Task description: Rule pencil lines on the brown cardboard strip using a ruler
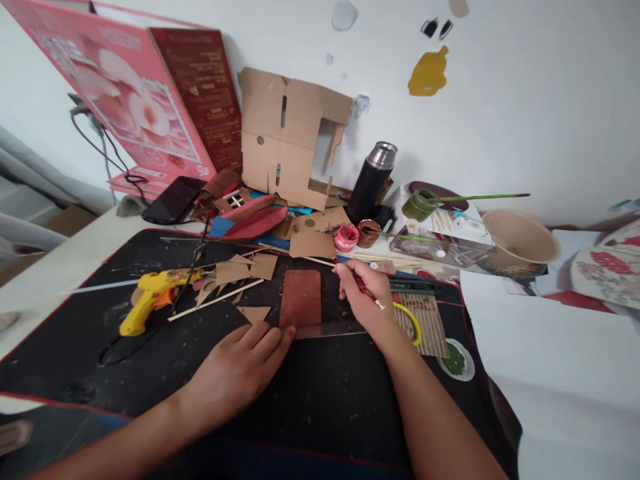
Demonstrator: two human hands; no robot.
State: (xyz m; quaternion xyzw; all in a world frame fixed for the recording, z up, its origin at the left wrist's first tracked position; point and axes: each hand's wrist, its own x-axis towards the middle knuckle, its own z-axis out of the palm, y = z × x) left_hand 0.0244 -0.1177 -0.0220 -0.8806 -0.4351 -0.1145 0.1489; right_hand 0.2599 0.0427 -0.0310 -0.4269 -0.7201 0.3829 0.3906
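Observation:
A reddish-brown painted piece of cardboard [301, 297] lies on the black mat. Along its lower edge runs a clear ruler [333, 330]. My left hand [245, 360] holds the ruler down at its left end, fingertips close together by the cardboard's lower left corner. To the right of the cardboard, my right hand [367, 290] is closed around a slim red and black pen [369, 293], raised slightly over the mat. Near that hand are a green utility knife [413, 285], a yellow ring-shaped handle [411, 321] and corrugated card [425, 327].
A yellow glue gun [155, 297] lies at the left beside cardboard scraps [233, 270]. Behind stand open paint jars [347, 237], a black thermos [371, 183] and a cut cardboard sheet [295, 133]. At the right are a lid with green paint [456, 360] and a beige bowl [520, 240].

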